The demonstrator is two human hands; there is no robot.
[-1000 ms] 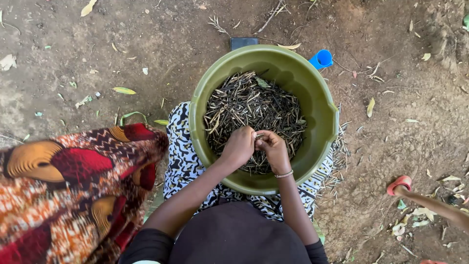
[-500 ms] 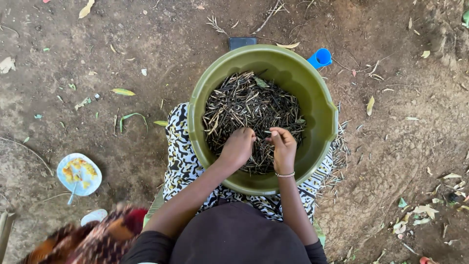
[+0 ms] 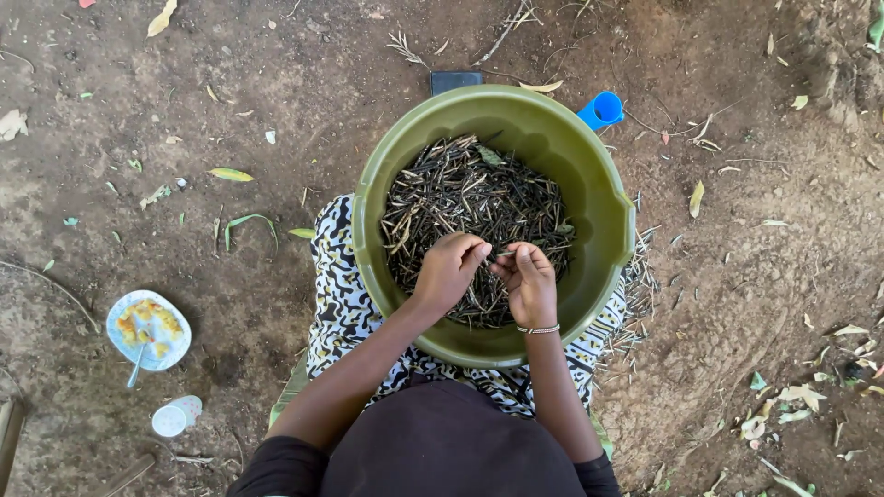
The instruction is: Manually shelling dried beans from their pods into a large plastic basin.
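Nearest the camera is the person's dark top, with both bare arms reaching forward over a black-and-white patterned cloth (image 3: 336,294) spread across the lap. On that cloth sits a big green basin (image 3: 608,198), filled with a heap of thin dark dry pods (image 3: 460,198) and stalks.

The left hand (image 3: 448,271) is curled over the near side of the heap, its fingers closed around a pod. The right hand (image 3: 528,281) (it wears a thin bracelet (image 3: 538,329) at the wrist) is just beside it, thumb and fingers pinched on what looks like the same slim pod, so the two hands are close together, nearly touching, above the pile. The piece they hold is too slim to see clearly.

A scatter of pale emptied stalks (image 3: 635,294) lies on the cloth and ground at the right of the basin.

On the bare earth to the left, well apart from the basin, lie a small plate (image 3: 118,317) with yellow food and a spoon, and nearer the camera a small white cup (image 3: 170,420). Beyond the basin, touching its far rim, are a dark flat rectangle (image 3: 456,80) and a blue cup (image 3: 602,109) lying on its side. Dry leaves and twigs dot the ground
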